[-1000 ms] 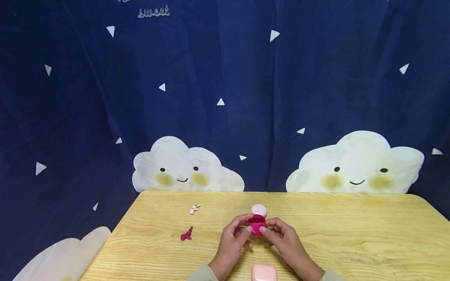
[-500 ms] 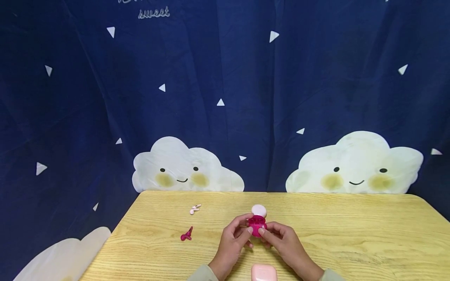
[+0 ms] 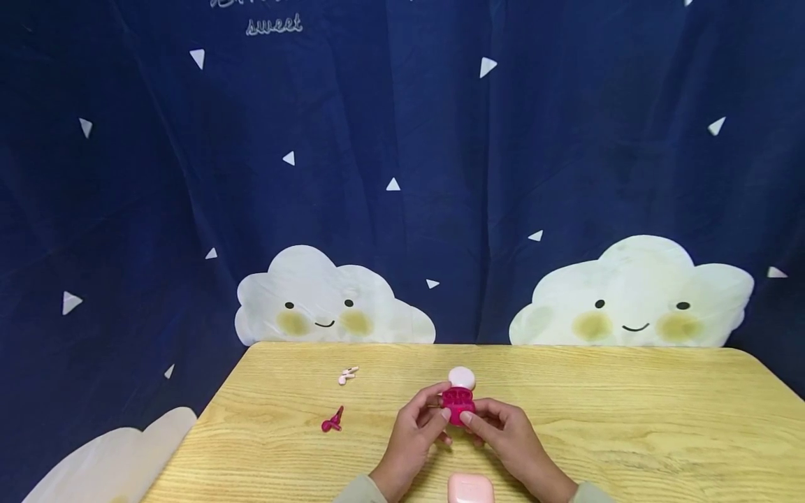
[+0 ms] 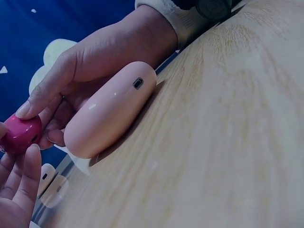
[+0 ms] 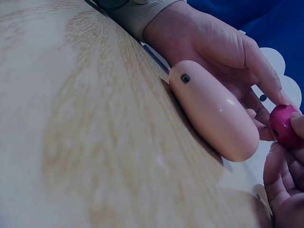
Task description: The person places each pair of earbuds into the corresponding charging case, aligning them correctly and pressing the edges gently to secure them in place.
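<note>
A magenta earbud case [image 3: 457, 399] is held over the middle of the table, its lid raised and two wells showing inside. My left hand [image 3: 410, 436] grips its left side, thumb on the front and a forefinger by the lid. From the other side my right hand [image 3: 512, 436] pinches it between thumb and fingers. Both wrist views show the glossy magenta case [image 4: 21, 133] between the fingertips. A pair of magenta earbuds [image 3: 332, 420] lies on the table to the left. Farther back are pale pink earbuds [image 3: 347, 376].
A larger light pink case [image 3: 470, 488] stands near my wrists at the table's front; its port shows on the pink case [image 5: 213, 114] in the right wrist view. Just behind the magenta case is a round whitish case [image 3: 462, 377]. A blue curtain [image 3: 453, 175] hangs behind the wooden table [image 3: 629, 419].
The magenta case has tilted slightly, so more of its inside shows. My hands keep their hold on it; the earbuds and other cases stay in place.
</note>
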A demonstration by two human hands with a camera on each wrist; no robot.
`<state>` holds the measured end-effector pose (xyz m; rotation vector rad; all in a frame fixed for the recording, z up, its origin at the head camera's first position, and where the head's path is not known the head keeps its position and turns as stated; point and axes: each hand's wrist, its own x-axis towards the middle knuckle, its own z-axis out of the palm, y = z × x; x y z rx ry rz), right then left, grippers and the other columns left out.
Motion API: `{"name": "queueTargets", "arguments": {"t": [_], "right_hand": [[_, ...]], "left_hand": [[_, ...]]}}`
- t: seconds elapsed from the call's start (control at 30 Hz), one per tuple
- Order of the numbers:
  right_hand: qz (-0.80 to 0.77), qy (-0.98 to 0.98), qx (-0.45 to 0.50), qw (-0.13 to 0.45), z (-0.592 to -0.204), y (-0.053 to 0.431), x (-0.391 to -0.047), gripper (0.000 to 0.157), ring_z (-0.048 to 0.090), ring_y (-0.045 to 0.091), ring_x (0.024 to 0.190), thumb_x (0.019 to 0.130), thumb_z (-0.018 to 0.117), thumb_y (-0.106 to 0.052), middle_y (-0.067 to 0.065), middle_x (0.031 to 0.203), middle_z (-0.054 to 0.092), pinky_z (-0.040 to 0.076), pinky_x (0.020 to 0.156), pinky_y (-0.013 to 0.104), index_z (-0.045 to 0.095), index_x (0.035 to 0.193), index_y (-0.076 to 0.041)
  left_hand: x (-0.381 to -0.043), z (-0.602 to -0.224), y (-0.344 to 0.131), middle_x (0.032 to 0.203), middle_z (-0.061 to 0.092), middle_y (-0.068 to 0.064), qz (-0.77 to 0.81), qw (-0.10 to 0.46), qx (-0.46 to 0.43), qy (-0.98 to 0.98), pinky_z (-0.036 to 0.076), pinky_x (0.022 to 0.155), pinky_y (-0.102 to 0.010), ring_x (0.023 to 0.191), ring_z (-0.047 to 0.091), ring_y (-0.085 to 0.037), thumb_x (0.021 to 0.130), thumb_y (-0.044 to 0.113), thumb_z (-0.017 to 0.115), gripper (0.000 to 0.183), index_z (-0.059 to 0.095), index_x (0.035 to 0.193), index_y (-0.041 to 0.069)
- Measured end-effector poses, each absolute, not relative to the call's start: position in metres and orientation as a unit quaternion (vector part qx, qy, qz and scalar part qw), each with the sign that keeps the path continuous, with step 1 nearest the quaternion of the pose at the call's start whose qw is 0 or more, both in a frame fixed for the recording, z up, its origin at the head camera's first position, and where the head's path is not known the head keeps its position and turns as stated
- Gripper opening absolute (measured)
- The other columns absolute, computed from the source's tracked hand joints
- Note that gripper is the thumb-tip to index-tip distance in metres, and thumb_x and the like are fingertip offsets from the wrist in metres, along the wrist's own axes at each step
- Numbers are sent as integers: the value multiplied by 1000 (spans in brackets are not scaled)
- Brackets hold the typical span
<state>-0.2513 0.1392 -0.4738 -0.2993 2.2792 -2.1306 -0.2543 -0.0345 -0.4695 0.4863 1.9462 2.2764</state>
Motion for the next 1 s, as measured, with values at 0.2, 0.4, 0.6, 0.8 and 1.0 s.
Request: {"name": "queueTargets", "arguments": {"t": [0.2, 0.4, 0.6, 0.8, 1.0], "right_hand": [[-676, 732, -83, 9, -471, 138, -253, 31, 61, 17, 74, 81, 66, -26, 13, 86, 64, 52, 63, 33, 65, 99, 0], [-679, 729, -86, 11, -470, 139, -253, 31, 60, 18, 73, 81, 66, -25, 15, 84, 64, 53, 63, 34, 65, 98, 1], [-675, 732, -95, 9, -473, 140, -253, 28, 60, 17, 70, 82, 65, -24, 15, 81, 63, 52, 61, 33, 65, 96, 1], [-674, 731, -103, 5, -475, 140, -252, 26, 59, 17, 69, 82, 65, -22, 14, 80, 62, 52, 60, 33, 65, 96, 0], [-671, 735, -100, 4, -474, 140, -252, 27, 59, 15, 68, 81, 66, -23, 13, 79, 62, 52, 59, 33, 65, 96, -1]], "left_hand": [[-258, -469, -36, 110, 50, -19, 744, 41, 166, 646, 53, 63, -34, 87, 56, -19, 88, 14, 57, 41, 48, 127, 9], [-259, -470, -37, 109, 51, -18, 746, 37, 170, 643, 53, 63, -35, 88, 56, -18, 88, 13, 57, 40, 48, 127, 7], [-261, -468, -41, 109, 53, -17, 735, 69, 165, 654, 53, 64, -40, 87, 59, -21, 87, 15, 58, 41, 49, 126, 7], [-268, -462, -51, 104, 55, -18, 698, 92, 191, 684, 52, 63, -45, 85, 59, -32, 87, 14, 59, 39, 50, 125, 8], [-276, -443, -72, 98, 60, -22, 641, 115, 228, 724, 52, 64, -44, 87, 58, -43, 87, 15, 58, 35, 51, 122, 13]]}}
